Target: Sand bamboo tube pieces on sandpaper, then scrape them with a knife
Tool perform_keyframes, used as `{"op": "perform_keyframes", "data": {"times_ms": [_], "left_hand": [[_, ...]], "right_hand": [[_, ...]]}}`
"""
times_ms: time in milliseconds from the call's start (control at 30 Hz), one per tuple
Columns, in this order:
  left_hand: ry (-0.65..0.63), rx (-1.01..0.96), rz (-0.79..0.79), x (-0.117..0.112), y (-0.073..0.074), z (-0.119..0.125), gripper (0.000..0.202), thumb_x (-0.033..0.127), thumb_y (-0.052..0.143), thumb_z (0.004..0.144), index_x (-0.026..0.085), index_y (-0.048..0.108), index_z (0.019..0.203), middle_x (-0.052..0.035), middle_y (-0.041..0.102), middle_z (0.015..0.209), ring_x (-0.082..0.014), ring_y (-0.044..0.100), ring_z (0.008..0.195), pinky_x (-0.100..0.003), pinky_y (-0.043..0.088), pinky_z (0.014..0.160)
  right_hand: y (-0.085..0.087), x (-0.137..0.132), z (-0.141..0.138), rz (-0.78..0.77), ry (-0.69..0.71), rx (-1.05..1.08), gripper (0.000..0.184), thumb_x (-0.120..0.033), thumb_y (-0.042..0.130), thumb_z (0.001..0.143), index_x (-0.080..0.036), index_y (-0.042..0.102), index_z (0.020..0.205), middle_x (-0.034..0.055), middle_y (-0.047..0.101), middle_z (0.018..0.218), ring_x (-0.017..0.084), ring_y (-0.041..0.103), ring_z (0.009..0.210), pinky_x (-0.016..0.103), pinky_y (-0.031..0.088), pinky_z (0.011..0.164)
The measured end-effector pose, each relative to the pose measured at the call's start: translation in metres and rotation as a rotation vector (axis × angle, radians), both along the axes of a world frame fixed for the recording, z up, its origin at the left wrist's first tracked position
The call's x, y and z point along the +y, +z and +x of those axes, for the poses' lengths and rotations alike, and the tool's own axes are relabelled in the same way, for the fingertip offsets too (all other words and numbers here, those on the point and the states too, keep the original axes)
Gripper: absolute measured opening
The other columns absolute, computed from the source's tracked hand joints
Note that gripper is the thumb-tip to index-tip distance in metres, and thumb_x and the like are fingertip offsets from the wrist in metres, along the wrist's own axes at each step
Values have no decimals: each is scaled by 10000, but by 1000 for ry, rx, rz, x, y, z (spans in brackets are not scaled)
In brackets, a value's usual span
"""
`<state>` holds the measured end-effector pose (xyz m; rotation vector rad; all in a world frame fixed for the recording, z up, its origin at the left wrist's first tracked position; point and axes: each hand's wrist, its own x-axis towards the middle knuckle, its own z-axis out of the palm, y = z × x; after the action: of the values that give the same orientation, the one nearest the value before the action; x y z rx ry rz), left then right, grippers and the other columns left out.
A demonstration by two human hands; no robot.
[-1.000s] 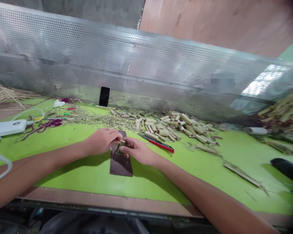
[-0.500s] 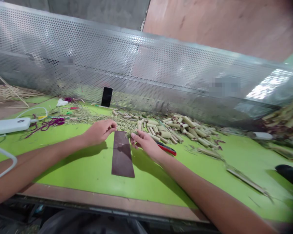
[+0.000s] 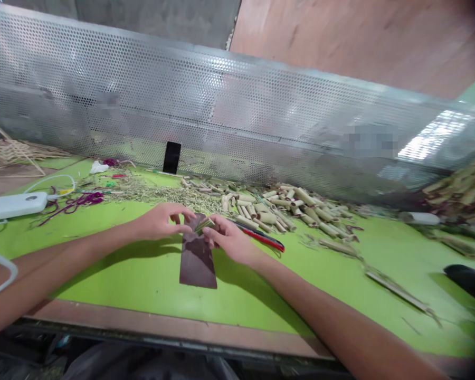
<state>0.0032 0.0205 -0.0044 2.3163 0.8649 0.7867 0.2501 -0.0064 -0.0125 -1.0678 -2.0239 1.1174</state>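
My R hand (image 3: 229, 240) pinches a little bamboo bit (image 3: 204, 226). L hand (image 3: 160, 221) half open, right by it, above dark strip (image 3: 198, 262).

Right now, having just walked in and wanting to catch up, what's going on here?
A person's right hand holds a short bamboo piece over a dark brown strip lying on a green table, with the left hand close beside it. A red-and-black-handled tool and a heap of cut bamboo tubes lie just beyond.
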Motion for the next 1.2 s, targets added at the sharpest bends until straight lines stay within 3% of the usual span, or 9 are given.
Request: {"op": "perform_keyframes", "data": {"times_ms": [133,400,733,933,1200], "left_hand": [[-103,-22,28,-8,-1,8,178,338,720,891,175,719,961,-42,739,928,-158,657,776,-281,522,724],[-170,48,249,-7,-8,7,133,293,738,904,173,721,958,-34,733,901,-150,660,773,-263,495,740],[-107,132,655,-10,-16,7,238,399,612,1002,201,744,1011,-28,771,876,-172,690,762,-291,464,729],[-96,183,635,-9,-15,6,273,399,571,1019,217,752,924,-20,780,861,-172,696,743,-307,472,726],[-148,200,526,-11,-14,9,204,344,622,984,217,752,892,-4,783,847,-165,679,703,-300,456,712]], "right_hand": [[1,-5,-5,-26,43,29,314,-533,597,929,-223,559,960,-21,584,778,158,577,694,330,471,691],[0,-2,-1,-110,111,37,361,-583,629,906,-230,556,918,-29,583,716,164,570,657,334,453,668],[4,-2,0,-134,130,14,355,-581,606,925,-230,557,929,-30,596,720,160,587,662,318,453,652],[2,0,0,-141,129,19,395,-620,618,900,-230,560,922,-28,594,721,160,584,657,320,449,653],[8,-3,2,-129,141,-64,333,-553,634,906,-230,551,903,-30,599,716,167,592,682,332,461,702]]}}
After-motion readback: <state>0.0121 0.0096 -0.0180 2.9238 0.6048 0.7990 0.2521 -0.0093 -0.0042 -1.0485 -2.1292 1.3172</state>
